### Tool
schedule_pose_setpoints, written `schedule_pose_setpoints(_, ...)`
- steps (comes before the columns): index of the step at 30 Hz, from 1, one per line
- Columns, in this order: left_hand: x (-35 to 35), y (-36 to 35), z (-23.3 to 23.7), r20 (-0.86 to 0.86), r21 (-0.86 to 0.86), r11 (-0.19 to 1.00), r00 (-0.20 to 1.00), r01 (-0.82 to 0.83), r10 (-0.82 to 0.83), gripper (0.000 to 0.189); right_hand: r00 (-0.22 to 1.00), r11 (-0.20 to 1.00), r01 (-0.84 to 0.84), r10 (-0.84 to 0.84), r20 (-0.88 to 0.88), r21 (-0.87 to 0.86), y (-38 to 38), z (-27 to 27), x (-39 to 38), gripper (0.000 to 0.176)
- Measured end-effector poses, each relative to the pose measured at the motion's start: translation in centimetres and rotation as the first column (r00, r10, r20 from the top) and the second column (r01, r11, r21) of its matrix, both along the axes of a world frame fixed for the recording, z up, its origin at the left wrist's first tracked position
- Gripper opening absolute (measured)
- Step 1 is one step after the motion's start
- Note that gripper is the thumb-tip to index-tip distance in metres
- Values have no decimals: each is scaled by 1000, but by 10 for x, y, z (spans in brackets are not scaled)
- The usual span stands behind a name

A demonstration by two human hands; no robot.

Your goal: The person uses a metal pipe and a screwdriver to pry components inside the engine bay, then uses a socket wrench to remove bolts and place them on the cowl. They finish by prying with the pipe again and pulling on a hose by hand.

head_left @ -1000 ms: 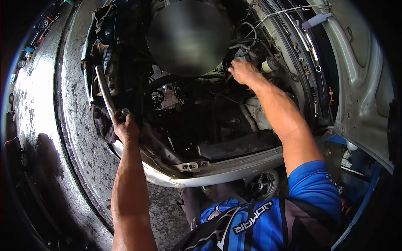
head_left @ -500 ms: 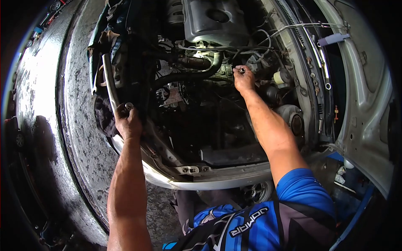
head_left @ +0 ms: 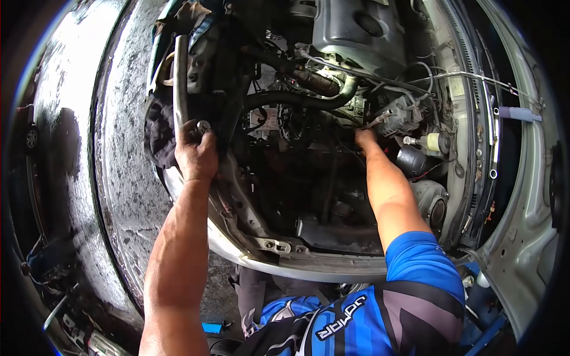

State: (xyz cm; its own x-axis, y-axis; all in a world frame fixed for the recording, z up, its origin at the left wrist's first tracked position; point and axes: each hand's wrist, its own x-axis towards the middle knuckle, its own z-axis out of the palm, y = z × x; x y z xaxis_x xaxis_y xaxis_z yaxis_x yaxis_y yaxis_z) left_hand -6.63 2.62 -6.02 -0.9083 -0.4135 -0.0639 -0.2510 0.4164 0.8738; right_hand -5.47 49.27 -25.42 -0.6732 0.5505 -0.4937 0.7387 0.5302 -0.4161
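I lean over an open engine bay (head_left: 320,196). My left hand (head_left: 196,155) grips the metal front crossbar (head_left: 180,83) at the bay's left edge; a small round metal piece (head_left: 203,126) shows at its fingertips. My right hand (head_left: 365,139) reaches deep into the bay, below a black hose (head_left: 297,99) and beside a grey metal part with a thin rod (head_left: 395,113). Its fingers are curled downward and partly hidden, so I cannot tell whether they hold anything.
A grey engine cover (head_left: 356,32) sits at the top. A small white cap (head_left: 436,142) and round housings (head_left: 433,202) lie at the right. The raised silver hood and body frame (head_left: 522,196) border the right. Wet concrete floor (head_left: 124,154) lies left.
The view shifted, so the bay now sits higher and more to the right. My right hand dropped from the top of the engine to a lower spot. My left hand kept its grip on the crossbar.
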Motion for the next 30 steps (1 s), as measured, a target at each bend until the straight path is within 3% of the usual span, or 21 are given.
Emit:
schedule_pose_setpoints(2, 3, 7, 13, -9, 23, 1000, 1000, 3, -3, 39, 977, 971, 197, -183, 110, -136, -3, 17, -4, 42)
schedule_pose_setpoints(3, 4, 4, 9, -9, 23, 1000, 1000, -4, 4, 39, 978, 972, 190, -176, 109, -136, -3, 13, -1, 42)
schedule_pose_setpoints(5, 0, 0, -5, -60, 71, 997, 998, 13, -9, 34, 987, 993, 108, -112, -114, -43, 2, 1, 3, 41)
schedule_pose_setpoints(9, -1, 1, -6, -66, 62, 998, 998, 14, -10, 34, 991, 997, -28, 18, -134, -69, -4, 29, 3, 39)
schedule_pose_setpoints(10, 0, 1, -6, -66, 66, 998, 998, 22, -18, 34, 974, 1000, 11, -14, -226, -14, -9, 28, 0, 35)
schedule_pose_setpoints(13, -1, 4, 1, -82, 38, 999, 996, 24, -21, 36, 937, 968, -249, 230, -262, -42, -17, 77, 2, 27)
schedule_pose_setpoints(16, 2, 8, 17, 29, -16, 1000, 1000, 3, -2, 39, 806, 884, -452, 461, -371, 117, -23, 122, 3, 24)
schedule_pose_setpoints(17, -2, 0, -2, -34, -147, 989, 999, 1, -6, 40, 747, 850, -512, 513, -423, 126, -33, 156, 8, 21)
schedule_pose_setpoints(18, -2, -4, -4, -4, -46, 999, 1000, 25, -25, 41, 747, 873, -462, 478, -462, 158, -38, 166, 15, 19)
schedule_pose_setpoints(19, -1, -3, 0, 17, -171, 985, 999, 30, -27, 42, 628, 829, -515, 538, -563, 218, -35, 176, 20, 18)
schedule_pose_setpoints(20, -5, -9, -6, 49, -279, 957, 996, 80, -69, 42, 625, 864, -475, 464, -628, 166, -36, 192, 30, 17)
schedule_pose_setpoints(21, -12, -20, -33, 33, -191, 977, 996, 91, -87, 43, 615, 893, -435, 388, -686, 116, -35, 211, 44, 16)
schedule_pose_setpoints(23, -13, -17, -25, 32, -178, 978, 994, 105, -101, 47, 406, 850, -281, 525, -748, 445, -45, 271, 75, 13)
schedule_pose_setpoints(24, -18, -24, -41, 7, -99, 985, 990, 143, -143, 47, 496, 946, -246, 311, -811, 212, -41, 287, 98, 14)
schedule_pose_setpoints(25, -14, -18, -26, 30, -103, 986, 991, 133, -131, 45, 558, 979, -202, 82, -826, -39, -39, 302, 115, 15)
schedule_pose_setpoints(26, -12, -17, -25, 26, -152, 978, 990, 141, -138, 45, 586, 993, -109, 95, -804, 38, -34, 327, 139, 17)
schedule_pose_setpoints(27, -13, -17, -25, 21, -202, 970, 990, 139, -138, 44, 499, 1000, 13, -25, -867, -21, -32, 335, 155, 18)
schedule_pose_setpoints(28, -13, -16, -24, 8, -189, 971, 989, 147, -148, 44, 522, 994, 66, 36, -852, 82, -12, 340, 177, 19)
schedule_pose_setpoints(29, -13, -15, -23, 24, -199, 969, 989, 147, -145, 44, 445, 967, 185, 77, -892, 176, 2, 340, 194, 21)
schedule_pose_setpoints(30, -13, -15, -23, 40, -211, 966, 989, 147, -141, 44, 552, 825, 285, 275, -787, 488, 27, 341, 216, 22)
